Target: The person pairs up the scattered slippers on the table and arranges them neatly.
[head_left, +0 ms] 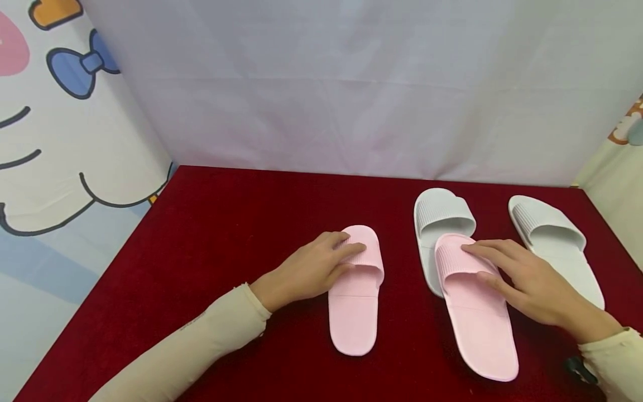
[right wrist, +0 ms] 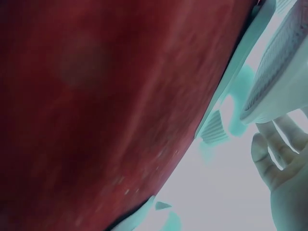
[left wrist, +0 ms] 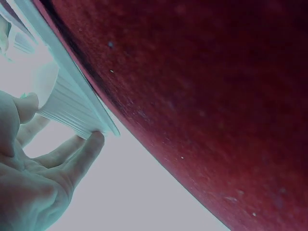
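A pink slipper with a ribbed strap lies on the dark red cloth, toe away from me. My left hand grips it across the strap, thumb at the opening and fingers toward the toe. In the left wrist view its sole sits close along the cloth. Another pink slipper is held at the strap by my right hand. That one overlaps a white slipper behind it. The right wrist view shows the held slipper tilted above the cloth, part of its sole showing.
A second white slipper lies to the right, partly behind my right hand. Dark red cloth covers the table. A pale curtain hangs along the back edge. A small dark object is beside my right sleeve.
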Tool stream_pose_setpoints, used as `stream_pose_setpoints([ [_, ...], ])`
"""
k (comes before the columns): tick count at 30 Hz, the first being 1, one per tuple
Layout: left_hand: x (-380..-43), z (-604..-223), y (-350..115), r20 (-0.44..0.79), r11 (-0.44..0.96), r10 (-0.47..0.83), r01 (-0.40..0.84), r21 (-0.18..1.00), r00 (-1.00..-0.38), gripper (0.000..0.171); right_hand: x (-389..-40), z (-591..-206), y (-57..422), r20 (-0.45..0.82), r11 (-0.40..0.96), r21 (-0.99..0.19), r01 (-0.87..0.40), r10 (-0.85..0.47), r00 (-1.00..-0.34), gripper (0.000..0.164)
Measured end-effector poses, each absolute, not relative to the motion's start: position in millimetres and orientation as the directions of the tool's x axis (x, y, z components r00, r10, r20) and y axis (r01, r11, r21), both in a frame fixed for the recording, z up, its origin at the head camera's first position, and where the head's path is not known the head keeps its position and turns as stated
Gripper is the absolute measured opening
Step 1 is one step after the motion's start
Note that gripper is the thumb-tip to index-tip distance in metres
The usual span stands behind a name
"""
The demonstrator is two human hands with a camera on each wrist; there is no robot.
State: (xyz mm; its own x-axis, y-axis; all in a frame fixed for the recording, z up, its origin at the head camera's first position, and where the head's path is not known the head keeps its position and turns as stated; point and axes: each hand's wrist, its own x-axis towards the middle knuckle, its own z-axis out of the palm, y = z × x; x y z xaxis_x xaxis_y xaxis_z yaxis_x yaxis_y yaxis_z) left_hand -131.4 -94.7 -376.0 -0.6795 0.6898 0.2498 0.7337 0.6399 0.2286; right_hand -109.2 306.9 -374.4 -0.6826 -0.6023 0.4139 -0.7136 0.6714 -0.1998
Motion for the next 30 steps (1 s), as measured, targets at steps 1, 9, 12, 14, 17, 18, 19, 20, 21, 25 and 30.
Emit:
stream_pose_setpoints([
  [1, -131, -376, -95, 0.252, 0.641, 0.687, 0.732, 0.232, -0.681, 0.034, -109, -375, 305, 0.413, 0.674, -0.197, -0.712, -0.601, -0.684, 0.057],
  [9, -130, -375, -94, 0.266, 0.63, 0.685, 0.735, 0.251, -0.678, 0.034, -109, -376, 286, 0.387, 0.708, -0.168, -0.686, -0.593, -0.706, 0.057],
  [12, -129, -375, -93, 0.281, 0.619, 0.689, 0.744, 0.25, -0.668, 0.034, -109, -375, 279, 0.367, 0.722, -0.165, -0.671, -0.587, -0.722, 0.058],
  [14, -128, -374, -93, 0.287, 0.616, 0.692, 0.749, 0.244, -0.662, 0.035, -108, -375, 274, 0.356, 0.725, -0.169, -0.667, -0.586, -0.727, 0.059],
  [17, -126, -373, -92, 0.292, 0.613, 0.697, 0.755, 0.233, -0.655, 0.035, -109, -375, 268, 0.342, 0.719, -0.188, -0.669, -0.59, -0.731, 0.058],
  [18, -126, -373, -92, 0.294, 0.612, 0.697, 0.757, 0.229, -0.654, 0.036, -109, -375, 266, 0.341, 0.715, -0.191, -0.672, -0.594, -0.729, 0.058],
  [19, -126, -373, -92, 0.296, 0.611, 0.698, 0.758, 0.228, -0.652, 0.036, -109, -375, 264, 0.339, 0.711, -0.193, -0.676, -0.599, -0.726, 0.057],
  [20, -125, -373, -92, 0.298, 0.609, 0.698, 0.759, 0.23, -0.651, 0.036, -109, -375, 262, 0.338, 0.706, -0.195, -0.681, -0.603, -0.722, 0.057],
  [21, -125, -373, -92, 0.3, 0.607, 0.699, 0.76, 0.231, -0.65, 0.036, -109, -374, 260, 0.336, 0.704, -0.195, -0.683, -0.606, -0.721, 0.057],
  [25, -124, -372, -92, 0.3, 0.602, 0.701, 0.763, 0.238, -0.647, 0.036, -111, -374, 252, 0.334, 0.696, -0.186, -0.693, -0.619, -0.711, 0.056],
  [30, -123, -373, -90, 0.289, 0.609, 0.702, 0.759, 0.231, -0.651, 0.037, -113, -374, 244, 0.339, 0.689, -0.189, -0.7, -0.623, -0.705, 0.056],
])
